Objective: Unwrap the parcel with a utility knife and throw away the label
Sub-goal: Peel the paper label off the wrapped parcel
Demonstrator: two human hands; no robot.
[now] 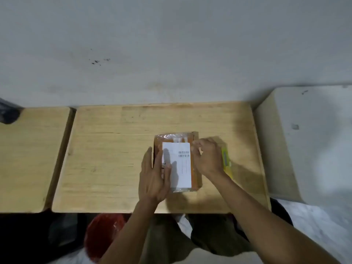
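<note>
Near the middle of the wooden desk [114,159], a little to my right, I see the parcel [195,168]: a flat orange-brown box wrapped in clear, shiny plastic that wrinkles at its far end and near edge. A white label [181,168] covers most of its top face, a tall rectangle with a barcode near the far right corner and faint ruled lines below it; the print is too blurred for me to read.

My left hand [154,180] lies flat along the parcel's left side, fingers together and stretched out, resting partly on the label and casting a shadow on it. My right hand [207,159] sits at the parcel's right edge with its fingers curled in toward the thumb at the far right corner; I cannot tell whether they are pinching the wrap or only touching it.

Just beyond the right hand, a yellow utility knife [226,162] lies on the desk, parallel to the parcel's long side and partly hidden by the hand.

A second wooden desk [28,159] stands beside mine on the left, with a narrow gap between them. Below the near edge there is a red plastic bag [102,235] by my knees. A pale wall [171,44] rises behind the desks.
</note>
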